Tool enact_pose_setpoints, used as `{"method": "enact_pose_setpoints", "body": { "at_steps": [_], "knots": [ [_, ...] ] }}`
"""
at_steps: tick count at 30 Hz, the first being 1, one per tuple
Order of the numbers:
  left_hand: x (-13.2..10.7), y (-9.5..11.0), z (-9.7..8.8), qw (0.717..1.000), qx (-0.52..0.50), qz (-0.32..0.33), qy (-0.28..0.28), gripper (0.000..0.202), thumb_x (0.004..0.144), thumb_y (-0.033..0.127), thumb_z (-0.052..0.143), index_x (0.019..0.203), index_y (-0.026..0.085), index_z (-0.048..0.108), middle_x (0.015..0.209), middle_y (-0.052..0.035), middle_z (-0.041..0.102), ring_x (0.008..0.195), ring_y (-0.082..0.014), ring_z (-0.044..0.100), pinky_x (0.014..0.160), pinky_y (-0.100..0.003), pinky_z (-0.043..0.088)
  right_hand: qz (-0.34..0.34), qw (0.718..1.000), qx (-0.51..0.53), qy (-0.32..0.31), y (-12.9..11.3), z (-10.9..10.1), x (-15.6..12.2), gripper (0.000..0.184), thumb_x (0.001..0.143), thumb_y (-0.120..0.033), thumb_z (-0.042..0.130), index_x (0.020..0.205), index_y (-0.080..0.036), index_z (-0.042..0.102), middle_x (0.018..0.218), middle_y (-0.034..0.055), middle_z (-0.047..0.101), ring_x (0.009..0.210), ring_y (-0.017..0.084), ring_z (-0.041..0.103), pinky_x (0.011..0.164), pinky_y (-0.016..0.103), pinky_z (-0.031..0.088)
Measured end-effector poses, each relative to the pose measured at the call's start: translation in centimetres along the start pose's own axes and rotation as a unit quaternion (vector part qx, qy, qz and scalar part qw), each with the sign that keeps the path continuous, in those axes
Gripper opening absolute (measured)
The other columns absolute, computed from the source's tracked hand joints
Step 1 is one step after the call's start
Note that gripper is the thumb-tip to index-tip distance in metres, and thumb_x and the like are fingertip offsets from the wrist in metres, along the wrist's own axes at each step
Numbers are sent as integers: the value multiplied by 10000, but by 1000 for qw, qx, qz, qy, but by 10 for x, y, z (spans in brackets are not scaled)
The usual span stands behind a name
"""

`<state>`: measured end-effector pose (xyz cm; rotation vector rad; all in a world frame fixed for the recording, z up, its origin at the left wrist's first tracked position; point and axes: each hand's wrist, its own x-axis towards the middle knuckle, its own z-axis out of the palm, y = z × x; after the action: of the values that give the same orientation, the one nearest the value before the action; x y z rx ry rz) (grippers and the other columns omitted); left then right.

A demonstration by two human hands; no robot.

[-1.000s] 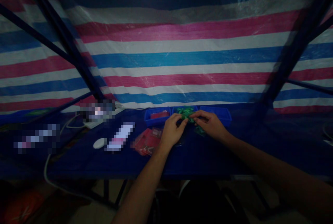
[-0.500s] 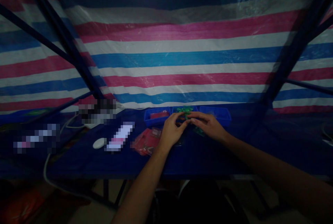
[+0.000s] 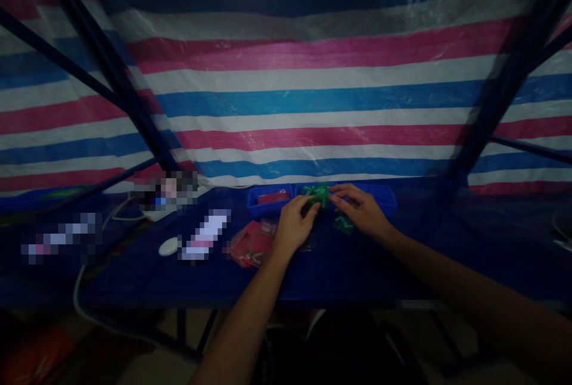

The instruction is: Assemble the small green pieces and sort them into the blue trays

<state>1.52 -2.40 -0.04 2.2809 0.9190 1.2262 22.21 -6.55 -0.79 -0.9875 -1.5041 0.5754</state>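
Right hand (image 3: 355,209) has drawn its fingertips a little apart from the left hand (image 3: 297,221) compared with half a second ago, when the fingers of both nearly met; more of the green piece (image 3: 320,195) is exposed between them. Left arm position is essentially unchanged.

Condition of the green piece: glossy, bright green, spiky in outline, with narrow points or loops radiating like a small bow. Highlights show along its upper side; finer detail is lost in dim light. It sits between the two sets of fingertips, in front of or over the middle of a row of blue trays (image 3: 385,199); whether it is clear of that tray cannot be determined.

Left hand: curled, thumb and forefinger pinching the near left edge of the piece. Right hand: loosely bent, fingers partly spread, tips at the right edge; whether it grips cannot be told.

Adjacent items: a darker, translucent green scrap (image 3: 343,224) lies on the blue table (image 3: 339,278) just below the right hand. Red packets (image 3: 251,245) in clear wrapping lie beside the left wrist. Left-most tray contains flat red material (image 3: 273,196).
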Motion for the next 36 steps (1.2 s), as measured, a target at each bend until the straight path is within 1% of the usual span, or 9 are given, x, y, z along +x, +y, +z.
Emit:
{"method": "enact_pose_setpoints", "body": {
  "at_steps": [5, 10, 13, 17, 22, 26, 30, 32, 36],
  "knots": [
    [-1, 1, 0, 1000, -9, 6, -18, 249, 977, 352, 606, 1162, 226, 713, 1035, -58, 745, 875, -201, 700, 786, -328, 559, 14, 999, 26, -44, 1, 2, -1, 256, 908, -478, 679, 967, -258, 795, 1269, 81, 672, 1079, 229, 682, 905, 406, 608],
    [-2, -2, 5, 995, -90, -37, -5, 319, 952, 325, 650, 1255, 237, 600, 1060, -58, 746, 926, -202, 726, 819, -335, 588, 38, 998, 25, -33, -2, 1, -1, 266, 900, -481, 684, 995, -255, 786, 1136, 63, 708, 811, 172, 696, 802, 362, 611],
    [-1, -3, 5, 997, -61, -27, 35, 380, 935, 313, 674, 1290, 225, 568, 1172, -94, 703, 1028, -218, 703, 841, -350, 592, 47, 999, 24, -11, -1, -1, 1, 291, 901, -489, 678, 1025, -243, 771, 1069, 62, 715, 784, 174, 689, 780, 359, 613],
    [0, 0, 2, 996, -1, -1, 84, 412, 939, 329, 669, 1323, 216, 573, 1227, -107, 672, 1072, -230, 673, 896, -382, 573, 36, 998, 21, 36, 1, -2, 2, 327, 894, -456, 694, 1149, -256, 734, 1223, 81, 679, 962, 214, 702, 880, 393, 610],
    [-2, 7, -1, 999, -44, -2, 0, 583, 983, 282, 587, 1538, 285, 409, 1190, -65, 724, 1005, -206, 713, 896, -354, 577, -59, 997, -45, -13, -7, 3, -3, 326, 947, -371, 648, 1259, -288, 696, 1380, 87, 610, 1246, 252, 617, 986, 403, 574],
    [-3, 10, -2, 998, -59, 7, -13, 391, 1000, 243, 519, 1381, 258, 605, 1296, -58, 701, 1147, -222, 679, 1025, -370, 529, -156, 976, -137, -66, -13, 6, -7, 326, 961, -294, 633, 1284, -286, 682, 1341, 83, 664, 1265, 251, 612, 1111, 476, 484],
    [-2, 8, -4, 996, -80, -27, 22, 283, 1024, 323, 489, 1181, 211, 696, 1154, -61, 747, 1045, -216, 705, 962, -351, 546, -209, 958, -171, -92, -14, 6, -6, 204, 957, -253, 632, 1135, -268, 731, 1254, 79, 712, 1227, 256, 635, 1094, 496, 486],
    [-1, 5, -4, 996, -69, -41, 35, 226, 987, 333, 565, 1114, 205, 700, 1060, -56, 756, 949, -209, 714, 878, -326, 561, -203, 961, -170, -73, -13, 5, -6, 151, 959, -257, 631, 1065, -263, 738, 1223, 80, 716, 1192, 258, 650, 1066, 498, 504],
    [0, 1, -2, 997, -49, -47, 46, 158, 939, 281, 626, 1063, 205, 687, 955, -35, 745, 813, -177, 698, 745, -272, 544, -137, 984, -116, -6, -8, 5, -4, 209, 950, -306, 650, 1145, -268, 713, 1267, 101, 668, 1173, 264, 650, 975, 464, 571]
  ]
}}
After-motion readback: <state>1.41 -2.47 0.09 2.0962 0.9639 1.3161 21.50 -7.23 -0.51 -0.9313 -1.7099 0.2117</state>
